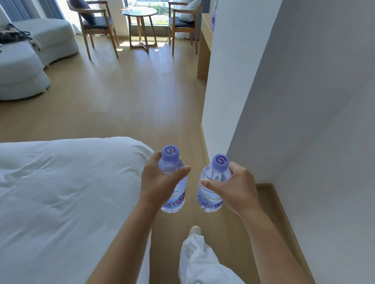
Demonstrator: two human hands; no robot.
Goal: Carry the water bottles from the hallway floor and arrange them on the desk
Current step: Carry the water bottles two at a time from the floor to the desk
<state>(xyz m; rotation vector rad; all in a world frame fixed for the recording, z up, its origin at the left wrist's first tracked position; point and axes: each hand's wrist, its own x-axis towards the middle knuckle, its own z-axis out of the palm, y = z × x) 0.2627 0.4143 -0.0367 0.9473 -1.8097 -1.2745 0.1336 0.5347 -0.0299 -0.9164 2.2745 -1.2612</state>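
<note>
I carry two clear water bottles with purple caps, both upright in front of me above the wooden floor. My left hand (159, 181) grips the left bottle (171, 164) around its upper body. My right hand (233, 186) grips the right bottle (214, 179) the same way. The wooden desk (204, 40) stands far ahead on the right, mostly hidden behind the white wall corner. Another bottle (214, 14) with a purple label stands on the desk, half hidden by the wall.
A white bed (55, 190) fills the left side, leaving a narrow floor strip beside the wall (309, 93). Ahead are two wooden chairs (95, 23), a round table (139, 13), a grey sofa (18, 67) and a window. My white-trousered leg (198, 259) steps forward.
</note>
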